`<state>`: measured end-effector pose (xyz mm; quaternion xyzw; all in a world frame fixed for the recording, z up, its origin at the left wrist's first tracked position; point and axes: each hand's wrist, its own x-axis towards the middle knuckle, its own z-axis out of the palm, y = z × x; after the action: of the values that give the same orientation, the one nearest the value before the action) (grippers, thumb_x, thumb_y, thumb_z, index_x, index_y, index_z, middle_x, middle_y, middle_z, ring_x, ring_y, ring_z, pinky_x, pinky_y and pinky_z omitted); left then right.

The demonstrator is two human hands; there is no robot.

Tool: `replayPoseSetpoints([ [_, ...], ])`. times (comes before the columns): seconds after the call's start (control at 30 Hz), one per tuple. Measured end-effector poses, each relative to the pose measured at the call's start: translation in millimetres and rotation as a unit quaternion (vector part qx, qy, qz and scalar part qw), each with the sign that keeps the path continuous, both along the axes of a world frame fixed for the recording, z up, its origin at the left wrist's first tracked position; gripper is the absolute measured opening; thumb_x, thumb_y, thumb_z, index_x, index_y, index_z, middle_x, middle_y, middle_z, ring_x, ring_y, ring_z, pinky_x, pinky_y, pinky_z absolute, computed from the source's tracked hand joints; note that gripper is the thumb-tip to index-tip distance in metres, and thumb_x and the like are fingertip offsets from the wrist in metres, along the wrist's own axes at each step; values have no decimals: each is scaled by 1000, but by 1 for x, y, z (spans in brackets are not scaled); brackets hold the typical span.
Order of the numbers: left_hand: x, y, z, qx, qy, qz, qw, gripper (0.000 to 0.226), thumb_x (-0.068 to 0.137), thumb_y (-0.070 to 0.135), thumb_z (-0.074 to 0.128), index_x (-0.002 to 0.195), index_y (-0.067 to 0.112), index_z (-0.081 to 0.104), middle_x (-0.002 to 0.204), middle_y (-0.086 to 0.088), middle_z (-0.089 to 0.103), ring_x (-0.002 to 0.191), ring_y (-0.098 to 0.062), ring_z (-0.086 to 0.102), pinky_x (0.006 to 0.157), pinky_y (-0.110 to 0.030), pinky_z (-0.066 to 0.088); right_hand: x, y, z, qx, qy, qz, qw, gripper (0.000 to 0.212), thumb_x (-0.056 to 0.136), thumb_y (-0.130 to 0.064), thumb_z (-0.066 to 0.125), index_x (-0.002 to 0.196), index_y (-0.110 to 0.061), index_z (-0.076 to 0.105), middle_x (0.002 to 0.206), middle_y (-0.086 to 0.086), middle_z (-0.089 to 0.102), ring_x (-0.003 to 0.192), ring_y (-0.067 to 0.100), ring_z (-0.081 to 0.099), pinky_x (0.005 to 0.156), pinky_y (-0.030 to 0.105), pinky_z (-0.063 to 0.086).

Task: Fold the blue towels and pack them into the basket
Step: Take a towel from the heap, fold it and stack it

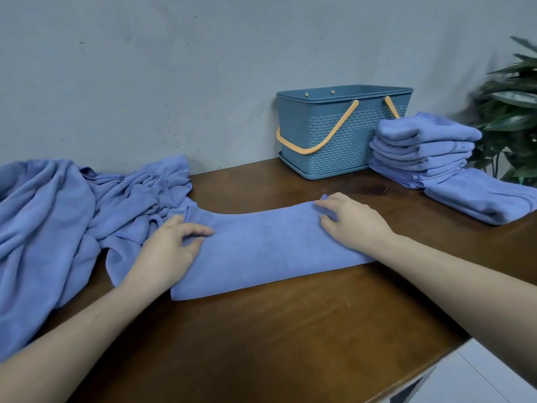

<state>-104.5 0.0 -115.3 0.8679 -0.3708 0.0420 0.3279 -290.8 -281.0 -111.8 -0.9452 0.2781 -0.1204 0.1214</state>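
- Plain grey wall [145,68] behind, dark wooden surface [276,330] in front, leafy plant [511,112] at the far right edge.
- At the middle of the surface: one blue towel [270,245], already doubled into a long band running left to right, far edge bowed a little.
- Left hand [171,245] resting on the band's left end, fingers [200,229] loosely curled and pressing the cloth, not pinching it.
- Right hand [354,222] laid on the right end, fingers [322,205] spread flat at the far corner, clamping nothing.
- Unfolded heap [58,216] lying to the left, touching the band's left end, partly under it by the look of it.
- Basket [328,141] standing at the back against the wall, handles down; contents not visible from here.
- Folded stack [421,149] just beside the basket on its right, one more folded towel [482,199] in front of that stack.
- Step in hand, most likely: smoothing the band before folding it across its length.
- To do it well: sweep both palms outward to flatten ripples, then square the far edge.
- Free the left end from the heap first, or loose cloth may drag into the fold.
- Pinch both corners of one end, bring them over to meet the other end, align the hems, then press the crease.
- Packing not yet begun, judging by the stack outside the basket.
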Motion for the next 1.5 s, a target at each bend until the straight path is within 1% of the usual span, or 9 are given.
replayPoseSetpoints([
  [0.17,8,3,0,27,25,11,999,38,97,19,62,136,25,63,124,-6,53,120,-22,51,91,-24,36,0,-4,-3,15,-12,-12,1000,45,102,-34,42,146,-37,49,151,-15,42,127,24,53,99,39,43],
  [0.33,10,2,8,-47,34,3,998,42,97,14,63,139,22,59,123,1,55,107,-8,48,79,-5,32,1,-9,-3,12,-62,-2,998,47,101,-20,45,147,-28,51,149,-12,47,125,17,54,97,32,42],
  [0.47,9,8,0,-8,46,14,999,45,97,16,63,141,23,57,137,1,51,127,-16,47,96,-18,31,12,-14,1,27,-118,18,992,46,101,-10,44,142,-24,58,141,-10,54,124,16,54,96,27,41],
  [0.73,6,6,0,119,-5,50,992,49,101,34,53,150,29,45,152,9,37,132,-18,44,99,-35,43,16,-21,0,8,-16,-11,1000,42,101,-28,44,140,-35,57,151,-14,46,129,20,53,103,38,43],
  [0.87,4,9,-1,140,-16,60,988,46,101,43,49,146,39,45,152,14,31,125,-20,51,92,-41,50,11,-25,-3,8,-32,-34,999,35,99,-42,46,131,-43,60,141,-18,50,120,20,58,95,37,44],
  [1.07,1,16,-7,46,-136,50,988,42,92,37,66,131,30,53,115,13,27,73,-13,50,51,-27,39,-4,-29,-4,42,-110,8,993,33,95,-33,57,127,-41,60,132,-15,49,90,9,61,86,35,48],
  [1.23,0,18,-8,-37,-181,-53,981,3,94,26,67,96,27,68,89,15,47,79,-10,47,66,-24,38,-37,-15,-4,43,-187,174,966,21,93,-24,67,110,-35,68,110,-16,61,83,14,60,78,27,48],
  [1.37,-6,23,-5,-61,-107,-155,980,19,95,43,51,89,31,65,97,14,65,95,-9,60,82,-26,45,-66,-4,-2,-6,-88,261,961,40,88,-56,67,123,-36,66,123,-24,61,113,13,59,100,27,45],
  [1.5,-17,27,-6,-24,-56,-245,968,42,98,58,41,93,29,73,110,21,68,109,-6,64,90,-25,46,-82,-14,-5,-44,-74,246,965,35,90,-46,63,124,-37,65,126,-24,59,114,11,57,101,37,47],
])
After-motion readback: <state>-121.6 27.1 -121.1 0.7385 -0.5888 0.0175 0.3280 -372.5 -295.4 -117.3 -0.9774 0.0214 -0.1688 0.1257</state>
